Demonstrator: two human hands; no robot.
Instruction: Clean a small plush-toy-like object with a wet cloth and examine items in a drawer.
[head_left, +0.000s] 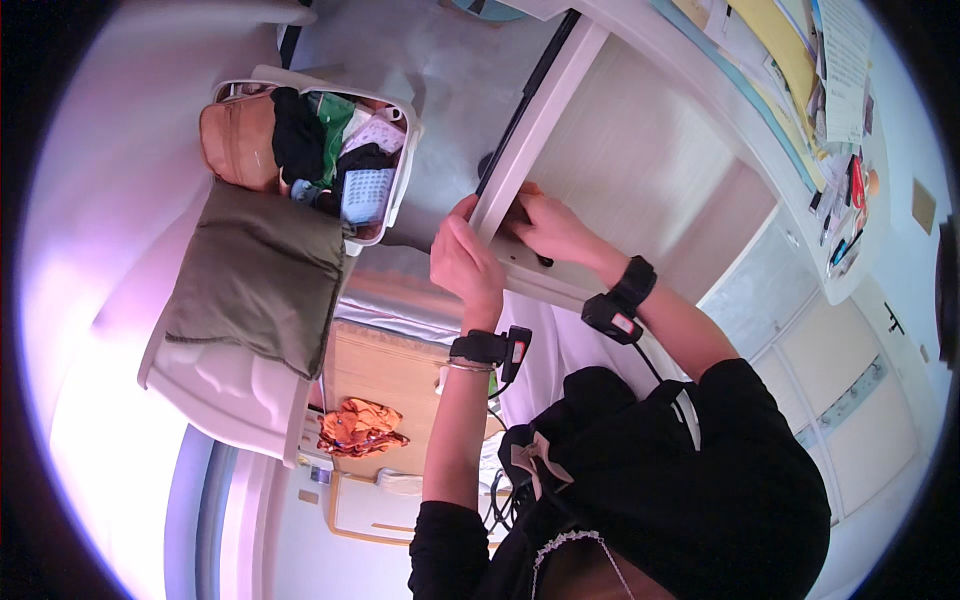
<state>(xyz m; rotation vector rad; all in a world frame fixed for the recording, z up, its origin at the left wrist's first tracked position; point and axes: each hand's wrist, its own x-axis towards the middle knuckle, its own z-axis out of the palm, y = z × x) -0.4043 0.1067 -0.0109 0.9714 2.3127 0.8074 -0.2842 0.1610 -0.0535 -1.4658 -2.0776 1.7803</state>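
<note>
A white drawer (650,130) with a pale, wood-grained bottom stands pulled out, a black slide rail (528,95) along its left side. At the drawer's near left corner, my left hand (466,262) is closed against the outside of the side wall, fingertips up by the rail. My right hand (552,230) reaches inside the same corner, its fingers curled downward. Whatever those fingers pinch is hidden in shadow. A small dark piece (545,262) shows beside the right hand. Both wrists wear black bands with small boxes and cables.
A white storage bin (408,150) packed with pouches and packets stands at left, near an olive cushion (255,275) on a white plastic seat (225,385). Papers (845,70) and pens cover the desktop (870,225) at upper right. An orange cloth (362,428) lies behind my left arm.
</note>
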